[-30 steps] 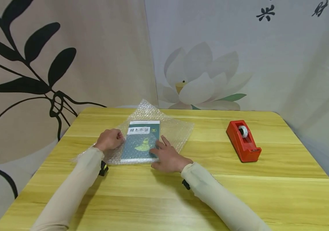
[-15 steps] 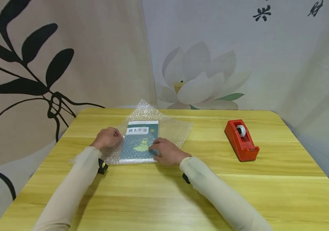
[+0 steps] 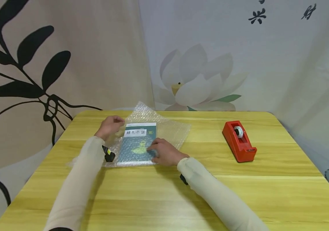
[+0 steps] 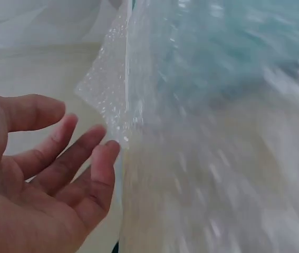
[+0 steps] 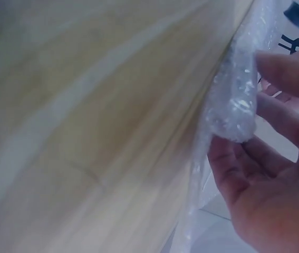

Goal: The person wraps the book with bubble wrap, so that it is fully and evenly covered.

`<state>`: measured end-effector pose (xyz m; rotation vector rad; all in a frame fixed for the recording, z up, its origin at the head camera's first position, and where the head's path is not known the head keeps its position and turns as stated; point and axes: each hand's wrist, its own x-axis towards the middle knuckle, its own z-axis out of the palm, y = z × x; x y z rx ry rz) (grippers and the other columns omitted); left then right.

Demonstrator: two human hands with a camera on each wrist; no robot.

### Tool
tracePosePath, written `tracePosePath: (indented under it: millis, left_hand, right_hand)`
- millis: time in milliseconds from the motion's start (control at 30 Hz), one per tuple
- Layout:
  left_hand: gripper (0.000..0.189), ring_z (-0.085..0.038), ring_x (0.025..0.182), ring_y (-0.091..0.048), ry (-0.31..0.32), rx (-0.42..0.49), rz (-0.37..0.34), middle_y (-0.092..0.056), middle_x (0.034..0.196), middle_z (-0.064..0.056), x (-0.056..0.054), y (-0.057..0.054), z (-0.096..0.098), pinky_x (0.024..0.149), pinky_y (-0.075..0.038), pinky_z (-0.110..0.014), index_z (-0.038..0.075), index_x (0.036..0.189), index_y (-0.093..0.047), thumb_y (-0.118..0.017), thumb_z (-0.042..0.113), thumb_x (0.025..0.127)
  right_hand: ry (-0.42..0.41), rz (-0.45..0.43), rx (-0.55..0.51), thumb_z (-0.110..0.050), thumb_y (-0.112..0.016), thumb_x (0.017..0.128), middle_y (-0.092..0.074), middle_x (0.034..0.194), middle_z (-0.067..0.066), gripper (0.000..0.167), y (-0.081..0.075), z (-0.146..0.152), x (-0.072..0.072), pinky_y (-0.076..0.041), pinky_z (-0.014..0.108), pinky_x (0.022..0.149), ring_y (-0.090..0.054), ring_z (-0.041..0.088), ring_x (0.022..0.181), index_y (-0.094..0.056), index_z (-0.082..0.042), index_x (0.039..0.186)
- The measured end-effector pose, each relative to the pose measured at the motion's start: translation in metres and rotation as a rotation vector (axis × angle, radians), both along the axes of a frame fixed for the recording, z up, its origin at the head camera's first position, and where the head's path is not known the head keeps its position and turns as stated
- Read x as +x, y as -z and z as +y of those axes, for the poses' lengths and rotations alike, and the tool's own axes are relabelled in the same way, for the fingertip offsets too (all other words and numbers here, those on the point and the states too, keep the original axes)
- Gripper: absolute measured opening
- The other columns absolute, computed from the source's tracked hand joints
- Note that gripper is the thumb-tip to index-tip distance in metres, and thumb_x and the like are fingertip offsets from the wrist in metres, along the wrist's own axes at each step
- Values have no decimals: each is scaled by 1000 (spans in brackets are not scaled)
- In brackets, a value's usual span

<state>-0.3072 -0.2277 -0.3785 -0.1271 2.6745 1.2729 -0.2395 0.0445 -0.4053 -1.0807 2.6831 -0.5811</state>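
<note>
A teal book (image 3: 134, 139) with a white title label and a pale green figure lies face up on a sheet of bubble wrap (image 3: 172, 128). A layer of the wrap is folded over its cover from the left. By the book's upper left corner is my left hand (image 3: 109, 126), its fingers loosely bent and nothing between them; the left wrist view shows the fingers (image 4: 78, 158) beside the wrap's edge. My right hand (image 3: 166, 152) grips the wrapped book at its lower right edge, with thumb and fingers around the bubble wrap (image 5: 236, 100) in the right wrist view.
A red tape dispenser (image 3: 240, 144) with a white roll stands on the right of the wooden table (image 3: 141, 195). Behind the table's far edge hangs a printed cloth (image 3: 109, 54). A corner of the wrap reaches that far edge.
My left hand has moved up along the book's left side, away from its middle, and its fingers have loosened. My right hand's spread fingers have drawn in around the book's right edge.
</note>
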Motion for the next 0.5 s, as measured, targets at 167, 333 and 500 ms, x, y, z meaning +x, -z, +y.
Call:
tracePosePath:
  millis: [167, 333, 500]
  left_hand:
    - [50, -40, 139, -43, -46, 90, -14, -39, 157, -19, -21, 4, 8, 117, -39, -55, 6, 152, -38, -46, 24, 106]
    - [63, -43, 153, -24, -55, 120, -38, -17, 169, -15, -39, 11, 14, 123, -25, -61, 8, 161, -19, -45, 22, 105]
    - [64, -41, 153, -24, -105, 129, -82, -22, 167, -17, -52, 18, 17, 124, -24, -59, 8, 161, -19, -48, 21, 104]
  right_hand:
    - [5, -1, -1, -22, -74, 92, -57, 138, 7, 42, 0, 0, -2, -46, 35, 112, -53, 22, 129, -66, -15, 133]
    - [16, -21, -7, -22, -75, 91, -56, 139, 7, 42, 1, 0, -3, -45, 35, 112, -52, 22, 130, -67, -16, 133]
    - [41, -27, 7, -23, -75, 91, -57, 136, 5, 42, 0, -1, 1, -47, 33, 110, -53, 21, 126, -67, -17, 133]
